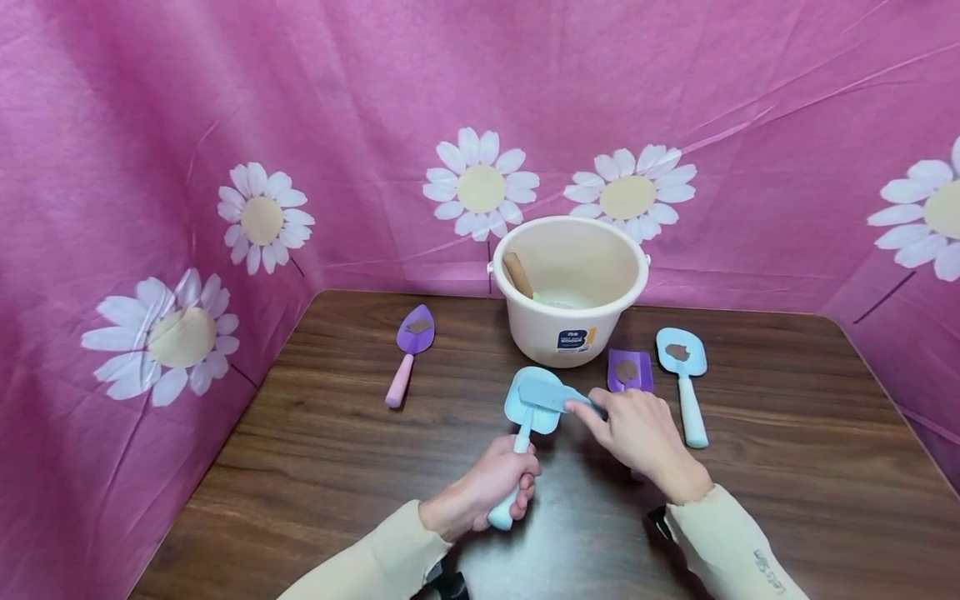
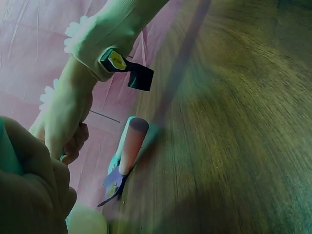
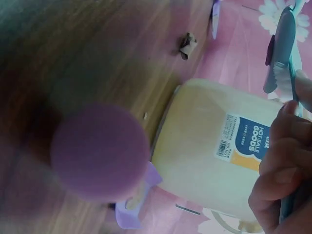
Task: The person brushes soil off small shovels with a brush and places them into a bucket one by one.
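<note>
In the head view my left hand grips the handle of a light blue toy shovel, its blade raised in front of the bucket. My right hand pinches a blue brush that lies across that blade. White bristles show against the blade in the right wrist view, and a dark brown bit sticks out at the blade's edge. Past the left fingers, the left wrist view shows the right hand at work. A crumpled brown scrap lies on the table.
A cream bucket stands at the back, a brown-handled tool inside. Purple trowel lies left; purple square shovel and another light blue shovel lie right, all with brown patches. A pink flowered cloth hangs behind.
</note>
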`<state>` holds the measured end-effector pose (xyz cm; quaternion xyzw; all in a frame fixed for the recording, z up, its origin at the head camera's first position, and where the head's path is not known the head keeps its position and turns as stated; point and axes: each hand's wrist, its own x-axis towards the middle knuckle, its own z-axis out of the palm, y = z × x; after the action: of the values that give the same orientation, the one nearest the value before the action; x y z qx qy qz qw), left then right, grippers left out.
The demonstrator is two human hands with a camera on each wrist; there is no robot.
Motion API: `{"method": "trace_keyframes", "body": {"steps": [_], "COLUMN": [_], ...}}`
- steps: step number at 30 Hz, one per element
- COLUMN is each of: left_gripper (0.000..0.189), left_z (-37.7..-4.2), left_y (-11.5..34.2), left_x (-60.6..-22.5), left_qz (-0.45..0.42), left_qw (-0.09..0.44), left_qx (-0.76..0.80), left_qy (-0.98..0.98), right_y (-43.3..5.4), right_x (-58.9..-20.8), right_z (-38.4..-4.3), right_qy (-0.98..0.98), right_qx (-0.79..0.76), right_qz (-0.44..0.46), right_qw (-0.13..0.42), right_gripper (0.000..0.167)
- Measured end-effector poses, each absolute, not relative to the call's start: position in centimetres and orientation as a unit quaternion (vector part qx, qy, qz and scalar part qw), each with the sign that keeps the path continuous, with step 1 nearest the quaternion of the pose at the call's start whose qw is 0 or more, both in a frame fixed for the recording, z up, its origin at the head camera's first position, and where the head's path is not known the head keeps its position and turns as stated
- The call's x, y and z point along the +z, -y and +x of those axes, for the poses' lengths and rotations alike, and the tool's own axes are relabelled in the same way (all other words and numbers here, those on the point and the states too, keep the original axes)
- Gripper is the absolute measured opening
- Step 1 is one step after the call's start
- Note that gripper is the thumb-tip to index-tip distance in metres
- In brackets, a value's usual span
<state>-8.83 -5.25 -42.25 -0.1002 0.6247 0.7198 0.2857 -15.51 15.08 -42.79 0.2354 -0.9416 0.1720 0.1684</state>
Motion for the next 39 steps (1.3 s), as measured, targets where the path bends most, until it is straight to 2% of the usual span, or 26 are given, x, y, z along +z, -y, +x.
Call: {"method": "trace_keyframes", "body": {"steps": [15, 20, 25, 30, 34, 39], "left_gripper": [0.02, 0.02, 0.02, 0.019, 0.018, 0.018], "left_z": [-9.0, -9.0, -9.2, -9.4, -9.5, -9.5], "left_y": [5.1, 5.2, 5.1, 5.0, 5.1, 5.3], "left_x": [-41.7, -41.8, -42.0, -41.9, -41.6, -41.5], "left_qz": [-0.114, -0.109, -0.101, -0.104, -0.105, -0.098], "left_qw": [0.287, 0.295, 0.297, 0.276, 0.265, 0.268], "left_qx": [0.733, 0.741, 0.754, 0.749, 0.736, 0.715], "left_qy": [-0.606, -0.593, -0.577, -0.593, -0.614, -0.639], "right_y": [-13.9, -13.7, -13.8, -14.1, -14.2, -14.2], "right_x": [-43.6, -43.7, -43.5, -42.5, -41.5, -41.0], "right_z": [-15.0, -14.9, -14.9, -14.8, -14.7, -14.7], "right_qy": [0.941, 0.945, 0.941, 0.935, 0.939, 0.948], "right_qx": [0.217, 0.237, 0.279, 0.256, 0.198, 0.158], "right_qz": [0.17, 0.141, 0.114, 0.168, 0.228, 0.222], "right_qw": [0.196, 0.175, 0.157, 0.178, 0.164, 0.163], "right_gripper": [0.05, 0.05, 0.043, 0.044, 0.047, 0.047]}}
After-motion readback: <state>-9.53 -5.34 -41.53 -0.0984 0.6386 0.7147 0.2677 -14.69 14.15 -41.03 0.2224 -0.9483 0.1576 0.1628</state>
